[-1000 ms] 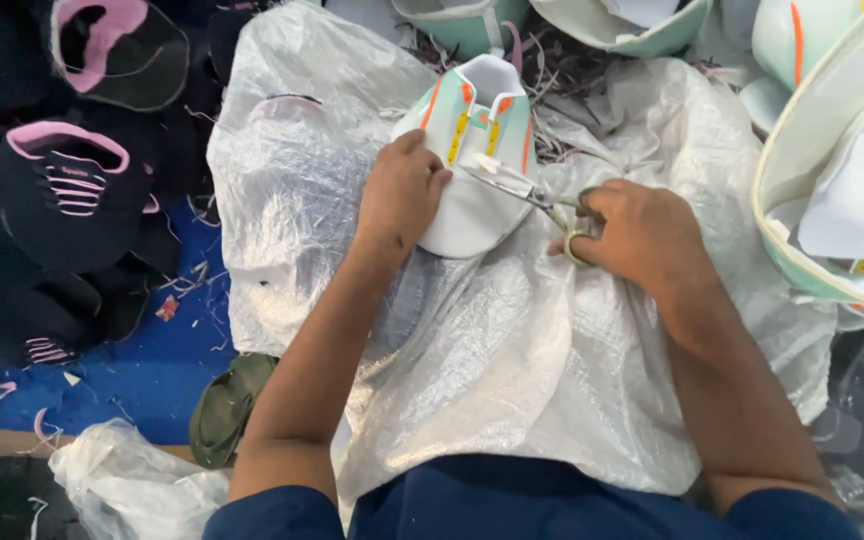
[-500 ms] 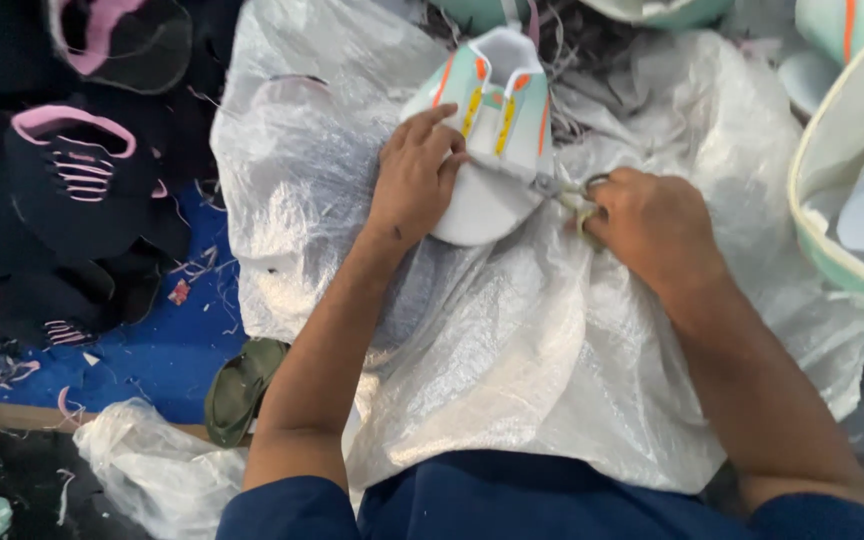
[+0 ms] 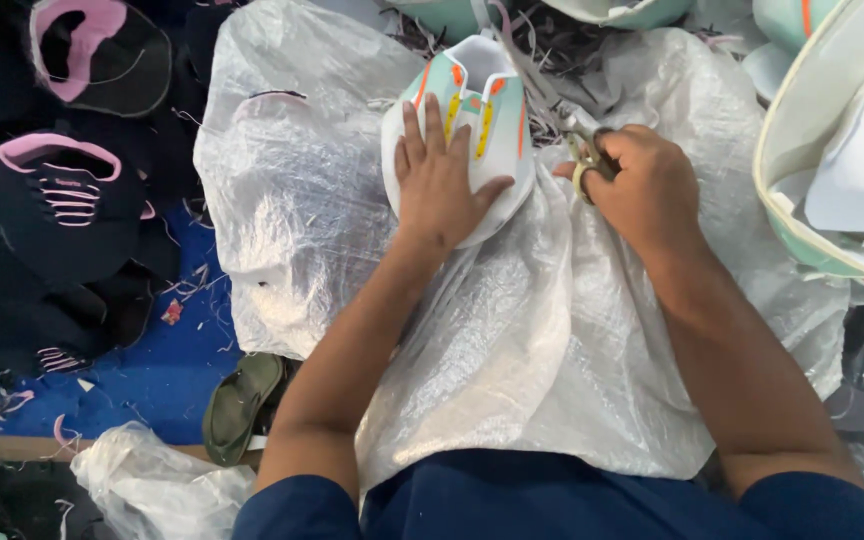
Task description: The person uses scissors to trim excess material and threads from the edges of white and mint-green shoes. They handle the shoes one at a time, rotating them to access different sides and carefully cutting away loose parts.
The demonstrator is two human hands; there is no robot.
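The left hand (image 3: 442, 185) lies flat, fingers spread and open, pressing on a mint-green and white shoe upper with orange and yellow stripes (image 3: 472, 110), a soft, curved piece of smooth synthetic that rests on a crinkled white woven plastic sack (image 3: 512, 340) draped over the person's lap. The right hand (image 3: 642, 185) is curled closed around the looped handles of a pair of metal scissors (image 3: 577, 135), whose blades point up and left along the upper's right edge (whether the blades touch the material cannot be told). The sack is glossy and creased, with frayed threads along its left border, and it covers nearly the whole middle of the view. Beyond its top edge sits a tangle of thin dark and pale trimmings (image 3: 562, 50). To the right, close beside the right forearm, stands a large pale green rounded piece with a cream rim (image 3: 822, 120), crowding that side. To the left, well apart from the hands, lies a pile of dark navy shoe uppers with pink trim (image 3: 62, 200) on a blue floor covering (image 3: 162, 380) strewn with scraps. An olive-green sandal (image 3: 242, 405) lies just beside the left elbow, and a clear crumpled plastic bag (image 3: 152, 480) sits below it. Open room remains mostly on the sack, between the forearms.
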